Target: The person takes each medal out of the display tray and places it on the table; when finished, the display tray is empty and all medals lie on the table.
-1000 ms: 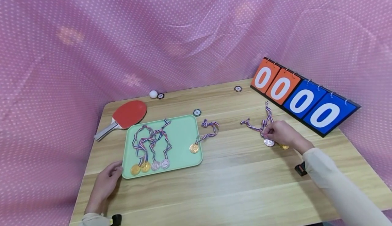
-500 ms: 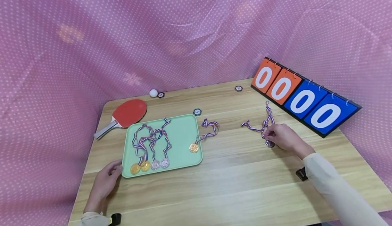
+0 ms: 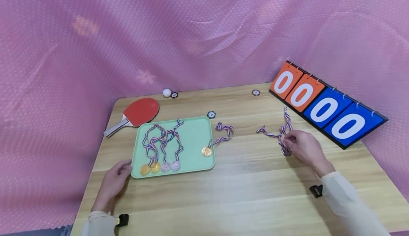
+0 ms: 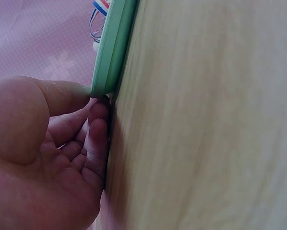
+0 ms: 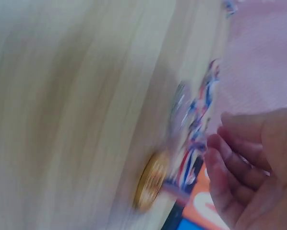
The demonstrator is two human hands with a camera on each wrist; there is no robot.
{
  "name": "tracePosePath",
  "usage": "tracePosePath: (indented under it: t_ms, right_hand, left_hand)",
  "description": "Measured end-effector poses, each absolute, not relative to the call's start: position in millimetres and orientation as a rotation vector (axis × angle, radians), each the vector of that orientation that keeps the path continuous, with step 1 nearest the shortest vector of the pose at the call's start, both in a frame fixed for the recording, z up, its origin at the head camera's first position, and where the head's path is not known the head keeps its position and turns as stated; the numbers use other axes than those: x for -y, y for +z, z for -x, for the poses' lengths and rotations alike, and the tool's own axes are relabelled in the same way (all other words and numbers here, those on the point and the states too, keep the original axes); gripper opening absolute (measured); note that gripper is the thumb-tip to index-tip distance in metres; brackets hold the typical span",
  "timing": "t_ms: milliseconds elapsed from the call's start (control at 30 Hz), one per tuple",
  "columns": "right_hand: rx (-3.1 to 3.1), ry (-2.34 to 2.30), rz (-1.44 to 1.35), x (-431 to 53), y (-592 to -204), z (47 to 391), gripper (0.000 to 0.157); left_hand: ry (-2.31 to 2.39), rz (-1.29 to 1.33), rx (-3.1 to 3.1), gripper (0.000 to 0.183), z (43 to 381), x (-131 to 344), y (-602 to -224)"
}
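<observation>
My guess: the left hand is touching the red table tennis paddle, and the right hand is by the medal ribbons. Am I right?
Not quite: the left hand touches the edge of the green tray, not the paddle. The left wrist view shows it. The right hand is by the medal ribbons.

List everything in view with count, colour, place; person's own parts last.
Table: 1, light wood, underneath
Tray: 1, green, table's left half
Gold medals: 3, two on tray, one off
Silver medals: 3, two on tray, one off
Bronze-toned medal: 1, tray's right side
Ribbons: count unclear, red-white-blue, with medals
Paddle: 1, red, behind tray, left
Ball: 1, white, table's back edge
Scoreboard: 1, orange and blue, back right
Chips: 3, black-and-white, beside ball, behind tray, near scoreboard
Cloth: pink, white-dotted, behind table
Sleeves: 2, cream, on arms
Wrist pieces: 2, black, by sleeves
Left hand: 1, pinching tray's left edge
Right hand: 1, at ribbons, grip unclear
</observation>
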State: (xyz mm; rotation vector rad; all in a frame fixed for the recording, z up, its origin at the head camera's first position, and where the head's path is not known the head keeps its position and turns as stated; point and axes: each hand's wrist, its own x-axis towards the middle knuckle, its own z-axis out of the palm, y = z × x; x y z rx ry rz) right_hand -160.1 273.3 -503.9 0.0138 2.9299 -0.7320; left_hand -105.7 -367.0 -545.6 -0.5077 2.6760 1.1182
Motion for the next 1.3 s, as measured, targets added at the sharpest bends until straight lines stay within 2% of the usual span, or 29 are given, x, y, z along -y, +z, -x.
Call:
tracePosePath:
  t_ms: [133, 233, 400, 633, 1100, 1300]
  right_hand:
    - [-2.956, -0.939, -0.012, -244.4, -502.7, 150.6, 0.017]
    - [-2.906, -1.077, 0.083, -209.0, -503.9, 148.2, 0.013]
    - [-2.715, -1.255, 0.090, -144.6, -504.6, 146.8, 0.010]
    - [-2.628, -1.311, 0.136, -77.6, -512.6, 146.9, 0.012]
    - [-2.790, -1.322, 0.065, -39.6, -531.4, 169.7, 0.009]
    - [-2.852, -1.124, 0.080, -27.9, -531.3, 177.8, 0.016]
  left_hand:
    - [1.140, 0.501, -2.672, 0.053, 111.8, 366.7, -545.4]
    - [1.144, 0.512, -2.659, 0.053, 110.6, 367.5, -546.2]
    - [1.117, 0.510, -2.675, 0.052, 106.2, 368.6, -546.9]
    - [1.110, 0.511, -2.691, 0.052, 105.6, 368.7, -547.8]
    - [1.131, 0.513, -2.695, 0.047, 106.8, 366.2, -546.6]
    - [1.134, 0.500, -2.686, 0.049, 107.0, 367.9, -546.2]
